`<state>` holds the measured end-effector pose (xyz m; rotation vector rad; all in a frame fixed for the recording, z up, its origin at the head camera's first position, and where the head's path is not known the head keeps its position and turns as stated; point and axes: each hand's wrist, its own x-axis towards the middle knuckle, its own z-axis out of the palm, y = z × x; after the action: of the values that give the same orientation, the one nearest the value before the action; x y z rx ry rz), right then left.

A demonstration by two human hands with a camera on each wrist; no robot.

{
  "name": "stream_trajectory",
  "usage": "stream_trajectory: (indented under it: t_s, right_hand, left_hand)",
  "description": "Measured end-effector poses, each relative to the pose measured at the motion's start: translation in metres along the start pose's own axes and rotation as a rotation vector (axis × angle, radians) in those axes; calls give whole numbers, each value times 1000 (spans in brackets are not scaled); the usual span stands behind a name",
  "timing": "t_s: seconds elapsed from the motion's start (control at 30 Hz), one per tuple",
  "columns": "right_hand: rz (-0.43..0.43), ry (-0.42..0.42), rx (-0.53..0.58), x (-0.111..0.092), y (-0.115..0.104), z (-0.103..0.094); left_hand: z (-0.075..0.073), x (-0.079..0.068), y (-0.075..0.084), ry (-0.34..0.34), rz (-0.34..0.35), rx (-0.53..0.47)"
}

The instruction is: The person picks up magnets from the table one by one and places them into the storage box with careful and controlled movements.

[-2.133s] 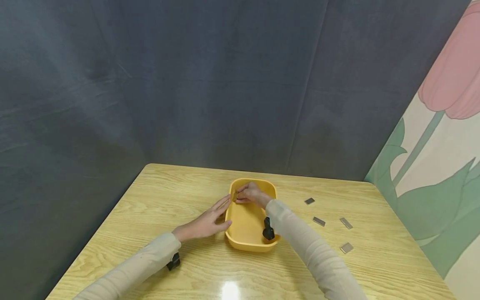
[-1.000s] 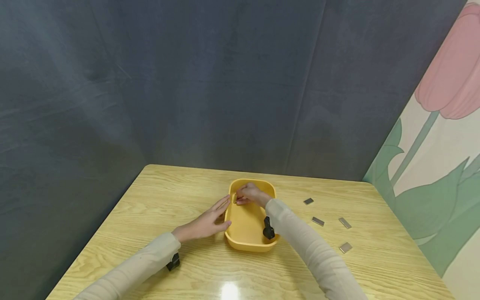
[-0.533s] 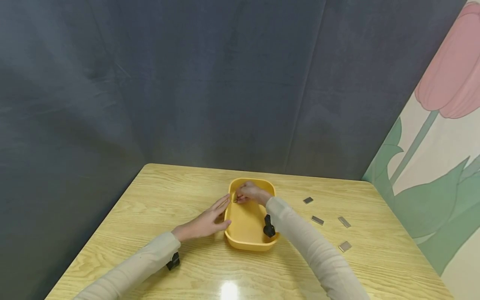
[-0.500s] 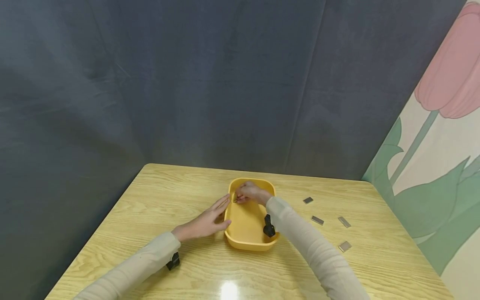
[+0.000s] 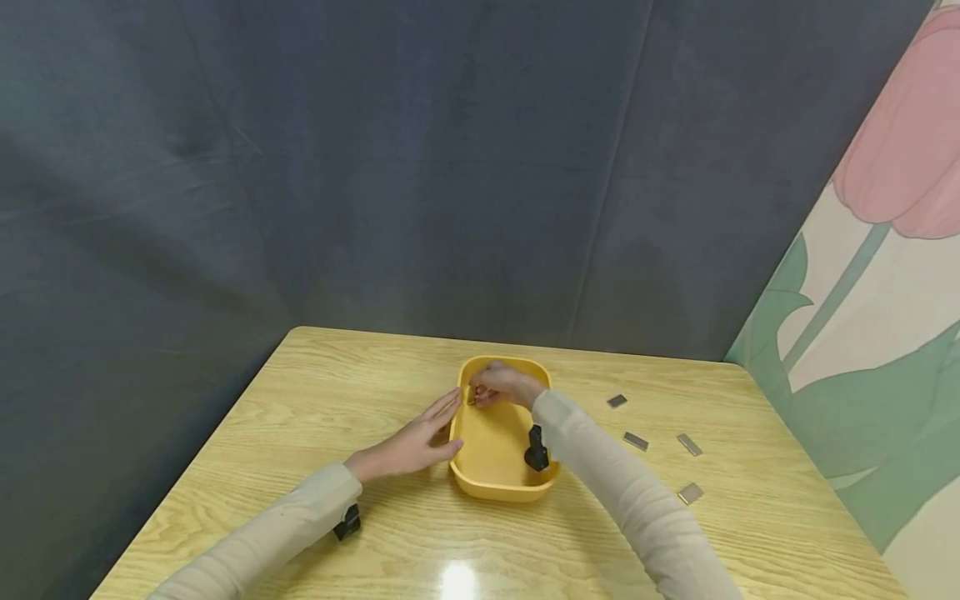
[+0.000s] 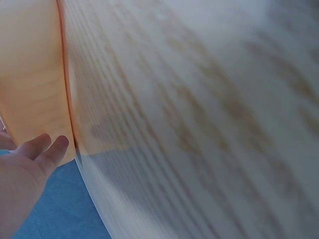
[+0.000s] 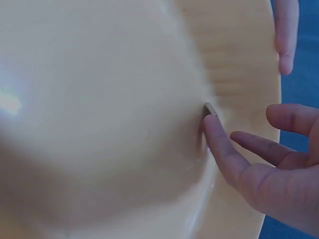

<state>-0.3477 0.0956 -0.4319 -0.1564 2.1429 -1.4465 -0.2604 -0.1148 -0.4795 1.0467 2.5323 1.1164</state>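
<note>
A yellow basin (image 5: 491,493) stands on the wooden table, and both hands are at its left wall. My left hand (image 5: 412,446) lies outside it, fingers straight, fingertips against the upper left rim. Inside the basin, my right hand (image 5: 506,385) reaches toward the far left corner. In the right wrist view a small flat metal piece (image 7: 210,108) leans at the foot of the wall, touched by the tip of one digit; the other fingers (image 7: 259,147) stand apart from it. The left wrist view shows the left fingertips (image 6: 52,147) touching the basin's outer side.
Several small flat rectangular metal pieces (image 5: 636,441) lie scattered on the table (image 5: 750,533) to the right of the basin. A dark curtain (image 5: 450,167) hangs behind the table. At the right is a wall (image 5: 862,333) painted with a tulip.
My right hand's fingers have shifted slightly at the basin's left wall. My left hand has stayed in place, and the pieces on the table lie as before.
</note>
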Motion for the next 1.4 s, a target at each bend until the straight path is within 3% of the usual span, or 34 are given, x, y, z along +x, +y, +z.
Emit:
stream_trajectory:
  t_s: [0.6, 0.87, 1.1, 1.4]
  right_hand:
    - [52, 2, 20, -3, -5, -4]
    - [-4, -58, -108, -14, -8, -12]
    - [-75, -106, -311, -22, -12, -16]
    - [-114, -114, -406, -31, -17, -17]
  left_hand:
    - [2, 0, -4, -2, -16, 24]
    - [3, 1, -5, -6, 9, 18]
    - [3, 1, -4, -14, 29, 3]
    - [3, 1, -2, -5, -11, 5]
